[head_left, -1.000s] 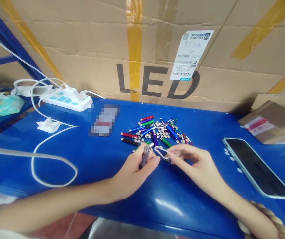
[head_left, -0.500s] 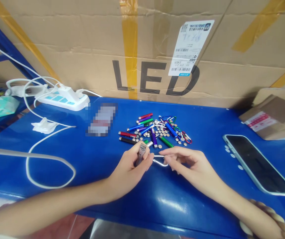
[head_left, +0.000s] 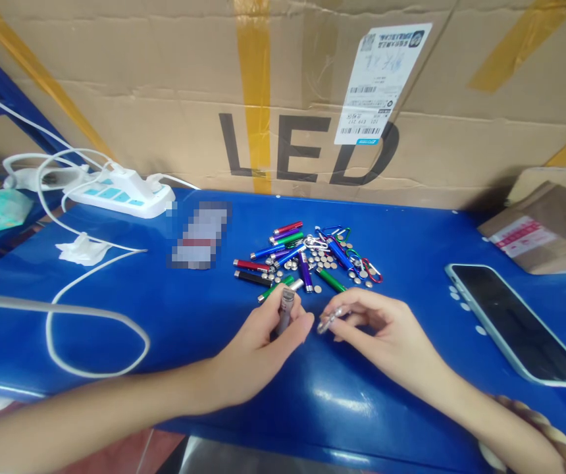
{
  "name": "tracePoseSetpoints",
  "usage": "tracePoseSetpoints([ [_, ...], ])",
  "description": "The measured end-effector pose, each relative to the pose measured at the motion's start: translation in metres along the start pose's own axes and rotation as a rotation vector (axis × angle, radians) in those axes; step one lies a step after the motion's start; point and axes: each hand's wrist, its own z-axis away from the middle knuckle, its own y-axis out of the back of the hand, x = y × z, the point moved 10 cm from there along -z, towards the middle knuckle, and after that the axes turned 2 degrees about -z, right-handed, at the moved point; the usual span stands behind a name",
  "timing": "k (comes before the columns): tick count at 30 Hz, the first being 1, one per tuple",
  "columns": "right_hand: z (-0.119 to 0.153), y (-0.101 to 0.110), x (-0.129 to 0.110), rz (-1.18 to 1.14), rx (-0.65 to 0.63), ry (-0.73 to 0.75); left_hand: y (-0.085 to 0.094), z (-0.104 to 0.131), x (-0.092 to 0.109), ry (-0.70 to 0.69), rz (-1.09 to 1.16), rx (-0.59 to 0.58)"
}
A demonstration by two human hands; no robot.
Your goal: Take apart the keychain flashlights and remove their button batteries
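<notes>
My left hand [head_left: 263, 352] is closed around a small silver-grey flashlight [head_left: 285, 311], held upright with one end showing above the fingers. Just to the right, my right hand [head_left: 374, 326] pinches a silver carabiner [head_left: 331, 319] between thumb and fingertips. The carabiner and the flashlight are apart. Beyond both hands lies a loose pile of small metal tubes: a blue tube [head_left: 287, 255], a red tube [head_left: 252, 265], a black tube [head_left: 253, 278] and a green tube [head_left: 331, 279] among them. Button cells [head_left: 318, 289] and coloured carabiners, such as a red one [head_left: 372, 270], are mixed in.
On the right of the blue table [head_left: 129, 289] lies a phone [head_left: 517, 322], with several small white discs beside it. A brown box [head_left: 549, 230] stands behind it. At the left are a power strip [head_left: 125, 192] and a looped white cable [head_left: 98, 374]. A large carton [head_left: 164, 85] backs the table.
My right hand has drawn the carabiner slightly away from my left fingers and turned it more edge-on. My left hand keeps the flashlight. The view has shifted a little.
</notes>
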Motion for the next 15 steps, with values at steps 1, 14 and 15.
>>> tracePoseSetpoints([
  [1, 0.0, 0.001, 0.0, -0.023, 0.007, -0.002, -0.002, -0.001, -0.003, 0.021, 0.011, -0.019],
  [14, 0.011, -0.011, -0.04, 0.348, -0.063, 0.46, 0.004, -0.005, -0.006, 0.046, -0.113, 0.011],
  [15, 0.014, -0.015, -0.041, 0.421, -0.078, 0.495, 0.006, -0.006, -0.005, 0.032, -0.159, 0.029],
])
